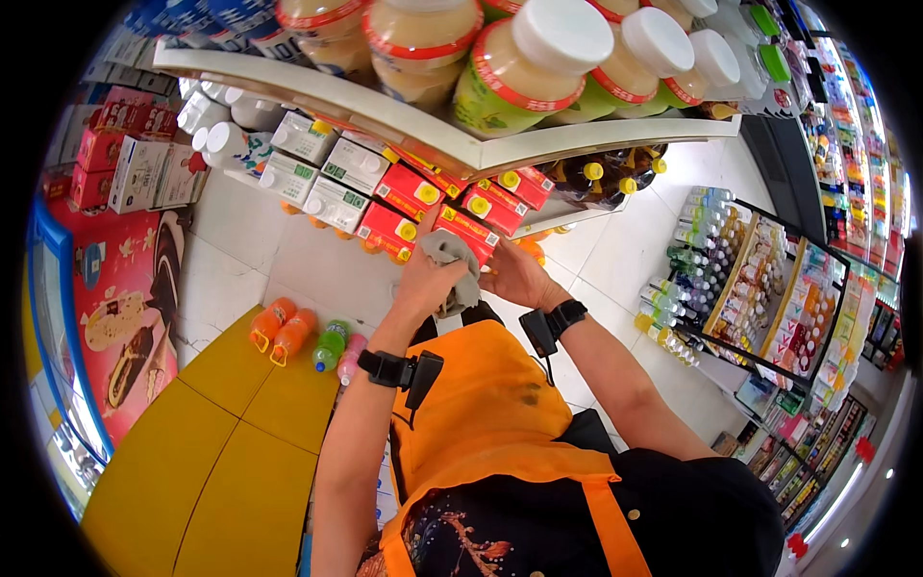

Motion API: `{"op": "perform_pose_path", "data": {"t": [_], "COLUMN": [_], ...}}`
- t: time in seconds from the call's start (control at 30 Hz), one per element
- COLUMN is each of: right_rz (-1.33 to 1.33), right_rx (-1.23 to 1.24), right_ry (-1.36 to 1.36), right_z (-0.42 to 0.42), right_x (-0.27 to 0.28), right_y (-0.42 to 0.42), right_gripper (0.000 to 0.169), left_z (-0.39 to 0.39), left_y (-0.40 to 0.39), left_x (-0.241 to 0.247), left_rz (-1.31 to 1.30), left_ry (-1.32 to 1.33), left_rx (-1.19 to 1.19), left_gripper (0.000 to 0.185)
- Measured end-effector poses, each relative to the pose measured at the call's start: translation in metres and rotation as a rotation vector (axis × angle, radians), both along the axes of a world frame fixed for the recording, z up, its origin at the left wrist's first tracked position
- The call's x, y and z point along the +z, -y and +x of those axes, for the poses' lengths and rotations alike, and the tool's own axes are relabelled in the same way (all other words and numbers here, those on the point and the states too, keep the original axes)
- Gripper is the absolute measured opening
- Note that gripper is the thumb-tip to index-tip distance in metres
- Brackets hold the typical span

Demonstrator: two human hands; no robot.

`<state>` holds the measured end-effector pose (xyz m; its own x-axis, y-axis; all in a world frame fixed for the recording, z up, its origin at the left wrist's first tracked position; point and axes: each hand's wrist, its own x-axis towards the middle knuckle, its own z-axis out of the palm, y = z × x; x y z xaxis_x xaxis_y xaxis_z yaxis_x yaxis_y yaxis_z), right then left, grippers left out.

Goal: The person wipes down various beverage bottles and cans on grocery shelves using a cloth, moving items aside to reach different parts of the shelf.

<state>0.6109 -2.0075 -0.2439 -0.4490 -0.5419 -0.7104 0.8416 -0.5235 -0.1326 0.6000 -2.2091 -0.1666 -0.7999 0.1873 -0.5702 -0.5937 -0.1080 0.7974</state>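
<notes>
My left hand (429, 278) grips a crumpled grey cloth (461, 281), with a finger stretched up along a red drink carton (465, 229). My right hand (523, 272) holds that carton by its lower right edge, the fingers partly hidden behind it. The carton has a yellow cap and bears writing and a printed code. More red cartons (389, 229) stand close by on a low shelf. To their left are several white cartons (335, 205) with pale caps.
Above, a white shelf edge (479, 153) juts towards me, bearing large white-capped bottles (519, 72). Dark bottles with yellow caps (598, 173) sit at right. Orange bottles (285, 328) stand beside a yellow surface (238, 461). Further right is a bottle rack (757, 288).
</notes>
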Motion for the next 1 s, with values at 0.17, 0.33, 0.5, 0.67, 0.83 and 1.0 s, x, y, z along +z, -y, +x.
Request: {"op": "perform_pose_path", "data": {"t": [0.17,0.33,0.5,0.67,0.83,1.0], "right_rz": [-0.025,-0.008,-0.136,-0.101,0.309,0.54], "right_rx": [-0.242,-0.287,-0.433,-0.404,-0.259,-0.075], "right_ry": [-0.111,-0.039,0.107,-0.091,-0.039,0.015], "right_z": [0.01,0.002,0.021,0.011,-0.014,-0.022], "right_x": [-0.043,-0.05,-0.088,-0.081,-0.013,-0.009], "right_y": [0.009,0.019,0.026,0.024,0.034,0.035], "right_gripper": [0.045,0.048,0.055,0.046,0.031,0.032], "left_z": [-0.003,0.007,0.016,0.012,0.007,-0.005], "left_y": [-0.006,-0.032,-0.037,-0.046,-0.052,-0.042], "left_x": [-0.003,0.006,-0.011,0.012,0.02,-0.014], "left_rz": [-0.114,-0.12,-0.295,-0.614,-0.94,-1.05], "left_ry": [-0.036,-0.145,-0.066,-0.264,-0.292,-0.577], "left_rx": [-0.052,-0.045,-0.2,-0.244,-0.358,-0.274], "left_gripper": [0.085,0.076,0.081,0.079,0.077,0.069]}}
